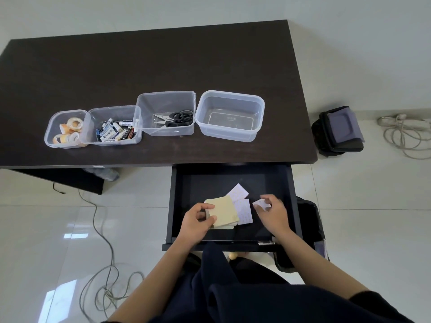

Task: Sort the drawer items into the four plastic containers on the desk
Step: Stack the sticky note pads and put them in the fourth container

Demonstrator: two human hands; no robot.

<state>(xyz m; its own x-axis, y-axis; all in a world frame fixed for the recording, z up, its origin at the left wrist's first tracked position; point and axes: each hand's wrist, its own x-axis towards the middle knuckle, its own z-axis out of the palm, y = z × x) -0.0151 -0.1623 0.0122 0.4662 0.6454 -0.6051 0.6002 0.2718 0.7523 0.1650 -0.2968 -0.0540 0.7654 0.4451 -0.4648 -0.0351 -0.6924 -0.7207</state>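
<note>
Across the desk (pixel 149 66), three containers are filled (tape, batteries, scissors) and the fourth container (pixel 229 116) waits bare, while in the drawer (pixel 233 178) my left hand (pixel 198 221) grips the yellow note pads (pixel 224 212) and my right hand (pixel 272 212) pinches a small white pad (pixel 261 204).

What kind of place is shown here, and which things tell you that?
Probably a home office or a plain study room. A dark desk with an open drawer stands on a glossy tiled floor, containers hold stationery, and loose cables lie about.
</note>
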